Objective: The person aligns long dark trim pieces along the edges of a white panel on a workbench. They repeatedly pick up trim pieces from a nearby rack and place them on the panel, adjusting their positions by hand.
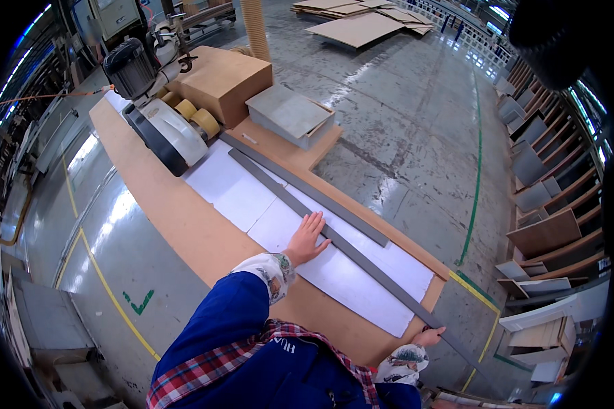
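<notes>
A long narrow grey strip (370, 266) lies slantwise across a white sheet (348, 293) on the brown workbench. My left hand (308, 238) rests on the strip near its middle, fingers stretched out flat and touching its edge. Lower right, my right hand (430, 336) has its fingers closed round the strip near its close end, which sticks out past the bench. Another grey strip (334, 206) lies beyond it, along the bench's far side. Both strips reach toward a machine (170, 133) with a dark wheel, a white cover and yellow rollers.
A brown box-shaped block (222, 78) and a grey box (292, 112) stand beside the machine. A motor (129, 65) and a ribbed hose (255, 31) rise behind. Flat boards (355, 31) are stacked on the far floor. Racks of panels (549, 232) line the right side.
</notes>
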Demonstrator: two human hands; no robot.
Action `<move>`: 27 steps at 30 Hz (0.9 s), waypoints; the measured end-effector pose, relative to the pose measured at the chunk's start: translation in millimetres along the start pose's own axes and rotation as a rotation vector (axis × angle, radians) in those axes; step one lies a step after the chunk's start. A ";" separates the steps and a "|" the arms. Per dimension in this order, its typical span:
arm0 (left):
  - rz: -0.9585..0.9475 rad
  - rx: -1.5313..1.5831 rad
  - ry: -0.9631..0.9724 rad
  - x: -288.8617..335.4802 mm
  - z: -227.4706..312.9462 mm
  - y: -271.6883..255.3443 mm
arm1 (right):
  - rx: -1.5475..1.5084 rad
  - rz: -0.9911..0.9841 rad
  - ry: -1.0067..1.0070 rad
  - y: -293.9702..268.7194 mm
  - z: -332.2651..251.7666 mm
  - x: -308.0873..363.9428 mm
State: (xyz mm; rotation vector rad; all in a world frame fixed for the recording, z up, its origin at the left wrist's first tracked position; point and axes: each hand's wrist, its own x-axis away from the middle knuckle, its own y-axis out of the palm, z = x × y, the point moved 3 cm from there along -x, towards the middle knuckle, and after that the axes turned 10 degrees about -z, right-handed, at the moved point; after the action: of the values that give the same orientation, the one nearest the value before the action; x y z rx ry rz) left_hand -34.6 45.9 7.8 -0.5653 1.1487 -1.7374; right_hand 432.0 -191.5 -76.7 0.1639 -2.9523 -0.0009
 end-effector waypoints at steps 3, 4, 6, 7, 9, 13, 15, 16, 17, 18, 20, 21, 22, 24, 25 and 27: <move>-0.013 0.004 -0.020 0.6 -0.5 3.2 | 0.087 -0.033 -0.044 -1.1 -4.3 1.4; 0.044 0.007 0.014 1.2 0.1 2.4 | 0.119 -0.046 -0.033 -0.8 -5.6 1.3; 0.040 0.046 0.011 1.2 -0.9 3.3 | 0.148 -0.058 -0.010 0.0 -8.1 2.4; 0.052 0.030 0.021 1.3 -0.8 2.8 | 0.145 -0.058 0.002 0.7 -9.3 3.3; 0.063 0.017 0.026 1.3 -0.7 1.0 | 0.136 -0.047 0.013 2.3 -12.4 6.9; 0.087 0.022 0.033 2.1 0.8 -1.9 | 0.126 -0.033 0.021 4.4 -17.5 13.2; 0.075 0.019 0.017 2.0 0.3 -0.9 | 0.127 -0.044 0.028 4.6 -18.0 13.5; 0.094 0.010 0.033 2.2 0.4 -0.7 | 0.127 -0.051 0.031 4.5 -17.4 13.0; 0.090 0.004 0.033 2.0 -0.2 0.4 | 0.114 -0.069 0.042 4.7 -15.9 11.9; 0.101 -0.004 0.035 1.9 -1.0 1.1 | 0.106 -0.067 0.026 4.2 -14.9 10.5; 0.102 0.027 0.040 1.3 -2.9 3.6 | 0.031 -0.095 0.037 4.1 -10.3 7.2; 0.075 0.060 0.019 0.7 -4.5 5.8 | 0.055 -0.080 0.009 3.3 -9.0 5.3; 0.112 0.038 0.045 0.7 -4.5 6.0 | 0.043 -0.080 0.009 2.9 -6.8 3.3; 0.092 0.044 0.029 0.2 -6.3 8.8 | 0.027 -0.084 0.005 2.1 -2.8 -0.8; 0.112 0.023 0.043 0.3 -6.1 9.0 | 0.021 -0.088 0.002 1.7 -1.2 -2.8; 0.096 0.014 0.025 0.2 -6.9 10.7 | 0.019 -0.092 -0.002 0.9 1.6 -6.5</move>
State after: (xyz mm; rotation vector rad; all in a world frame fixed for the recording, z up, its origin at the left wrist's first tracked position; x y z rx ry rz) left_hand -35.2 47.6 -4.8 -0.4732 1.1613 -1.6731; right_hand 438.0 -189.9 -79.4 0.3027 -2.9447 0.0143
